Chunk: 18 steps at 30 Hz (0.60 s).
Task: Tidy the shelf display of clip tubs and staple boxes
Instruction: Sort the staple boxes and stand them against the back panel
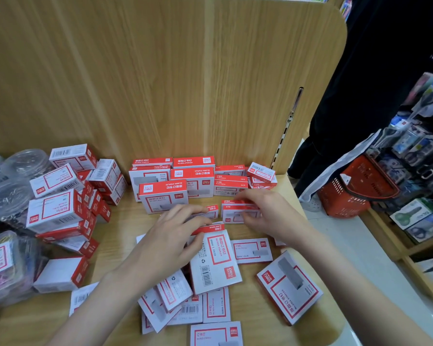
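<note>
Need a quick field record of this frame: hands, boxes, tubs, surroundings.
left hand: fingers curled on a small staple box, thumb at the large flat box
right hand: pinches another small box
back rows: red-and-white staple boxes standing neatly against the wooden panel
left pile: boxes heaped, tilted
front shelf: loose boxes lying flat, scattered, overlapping
clip tubs: clear, far left
off shelf: red basket on the floor at right
</note>
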{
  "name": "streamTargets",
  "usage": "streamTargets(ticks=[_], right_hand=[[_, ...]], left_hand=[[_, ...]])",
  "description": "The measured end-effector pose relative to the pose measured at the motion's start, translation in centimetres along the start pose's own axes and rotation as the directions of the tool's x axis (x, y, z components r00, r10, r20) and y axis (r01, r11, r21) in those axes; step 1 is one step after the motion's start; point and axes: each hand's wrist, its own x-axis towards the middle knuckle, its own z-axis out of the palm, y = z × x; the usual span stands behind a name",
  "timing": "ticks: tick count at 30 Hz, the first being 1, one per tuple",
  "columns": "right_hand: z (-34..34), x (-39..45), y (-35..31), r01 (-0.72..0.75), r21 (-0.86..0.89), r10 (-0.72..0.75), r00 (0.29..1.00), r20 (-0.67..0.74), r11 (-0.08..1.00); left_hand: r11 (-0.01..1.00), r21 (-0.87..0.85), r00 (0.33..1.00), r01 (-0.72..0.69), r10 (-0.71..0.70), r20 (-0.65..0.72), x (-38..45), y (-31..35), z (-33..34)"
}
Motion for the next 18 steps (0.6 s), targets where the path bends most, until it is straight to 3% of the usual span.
streamTargets(ticks=[4,10,13,16,18], right_hand=[[0.6,1.1,-0.3,0.011,-0.001,-0.011,0.994,-0.106,1.000],[0.1,1.0,0.4,0.016,-0.046,-0.021,0.992,-0.127,0.999],[-0.9,-0.6,0.6,0.035,0.050,-0.025,0.983,-0.180,0.998],[-1.4,-2.5,0.3,0.050,0.162,-0.050,0.999,-0.002,0.986],[-1.2,-3.3,0.1,0.034,0.065,-0.044,0.985,0.167,0.997]], left_hand=[[1.000,-0.006,1.000,0.008,-0.008,0.005,0.0,0.0,-0.1],[1.000,0.015,0.999,0.026,-0.026,-0.020,-0.2,0.2,-0.3],[0.998,0.014,0.998,0.060,-0.060,-0.021,-0.7,0.1,-0.5],[0.996,-0.015,0.996,0.093,-0.092,0.019,-1.3,-0.1,-0.6],[0.994,-0.032,0.994,0.100,-0.099,0.049,-1.4,-0.1,-0.6]])
